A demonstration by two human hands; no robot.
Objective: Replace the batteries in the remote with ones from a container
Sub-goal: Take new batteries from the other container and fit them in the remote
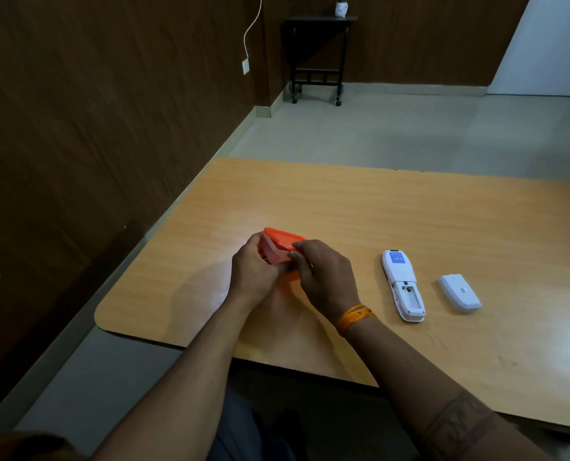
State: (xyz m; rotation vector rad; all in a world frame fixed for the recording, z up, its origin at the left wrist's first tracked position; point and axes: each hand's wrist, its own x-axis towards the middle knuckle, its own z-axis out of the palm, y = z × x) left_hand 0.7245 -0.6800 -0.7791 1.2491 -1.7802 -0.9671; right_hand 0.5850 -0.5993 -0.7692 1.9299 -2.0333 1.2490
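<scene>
An orange container point(278, 245) with an orange lid is held just above the wooden table point(410, 211), left of centre. My left hand point(255, 272) grips its left side and my right hand point(325, 276) grips its right side at the lid's edge. Most of the container is hidden behind my fingers. The white remote point(402, 283) lies face down to the right, its battery compartment open and apparently without batteries. Its white battery cover point(459, 292) lies on the table further right. No batteries are visible.
The table's left edge and rounded near corner point(102, 319) are close to my left arm. A dark wood-panelled wall runs along the left. A small black wheeled side table point(318, 54) stands far back on the tiled floor.
</scene>
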